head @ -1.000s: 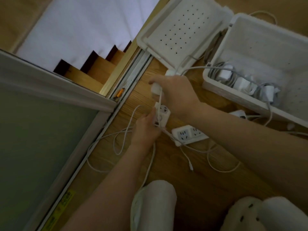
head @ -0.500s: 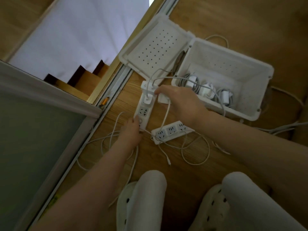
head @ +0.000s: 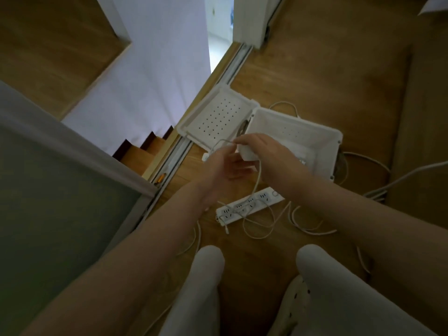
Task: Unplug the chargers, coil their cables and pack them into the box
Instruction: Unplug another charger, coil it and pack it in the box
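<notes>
My right hand (head: 264, 154) grips a white charger (head: 247, 153), held in the air in front of the open white box (head: 322, 134). My left hand (head: 223, 166) is raised beside it, palm up, its fingertips pinching the charger's thin white cable (head: 224, 141), which loops just above. The rest of that cable hangs down onto a white power strip (head: 249, 206) lying on the wooden floor. Only the end of a second strip (head: 205, 156) shows behind my left hand. The box's contents are hidden by my right arm.
The box's perforated lid (head: 218, 120) lies open to the left, against a sliding-door floor track (head: 174, 156). Loose white cables (head: 308, 226) curl on the floor around the strip. A thicker cord (head: 407, 175) runs off to the right. My knees and slippers fill the bottom.
My right hand has pulled the charger off the far strip and lifted it. My left hand has left that strip and risen to the cable. The view has drawn back.
</notes>
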Available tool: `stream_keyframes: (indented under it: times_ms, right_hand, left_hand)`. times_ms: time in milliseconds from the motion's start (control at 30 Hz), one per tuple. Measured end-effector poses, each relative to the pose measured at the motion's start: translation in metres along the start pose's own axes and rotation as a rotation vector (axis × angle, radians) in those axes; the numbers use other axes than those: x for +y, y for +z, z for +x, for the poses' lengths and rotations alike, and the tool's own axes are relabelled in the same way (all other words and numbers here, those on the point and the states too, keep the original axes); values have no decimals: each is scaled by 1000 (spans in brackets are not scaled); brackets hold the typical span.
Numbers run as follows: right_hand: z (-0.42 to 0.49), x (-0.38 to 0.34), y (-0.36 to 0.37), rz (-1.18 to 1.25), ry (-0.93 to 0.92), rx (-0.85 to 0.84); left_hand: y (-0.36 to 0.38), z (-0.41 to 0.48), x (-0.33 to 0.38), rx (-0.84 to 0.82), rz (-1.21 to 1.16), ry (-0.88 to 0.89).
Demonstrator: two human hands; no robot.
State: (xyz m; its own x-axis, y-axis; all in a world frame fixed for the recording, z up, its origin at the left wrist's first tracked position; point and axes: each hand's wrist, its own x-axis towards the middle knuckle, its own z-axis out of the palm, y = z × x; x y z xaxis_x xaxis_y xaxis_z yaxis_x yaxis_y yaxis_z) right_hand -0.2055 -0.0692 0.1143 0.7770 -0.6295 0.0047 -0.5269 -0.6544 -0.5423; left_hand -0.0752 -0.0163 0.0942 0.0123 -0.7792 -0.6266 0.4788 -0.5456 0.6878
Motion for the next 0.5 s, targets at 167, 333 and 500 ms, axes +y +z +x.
stream_keyframes:
  times_ms: [167,333,500]
  right_hand:
    - [-16,-24,-30,17,-4,-22]
    - [-24,-34,-36,224,10,58]
    - [-38,-48,-57,293,-21,224]
  left_hand:
    - [18,-30,18,-12,-124,-58]
    - [31,-48,31,-26,-55,37]
    - [48,-75,40,-51,8,61]
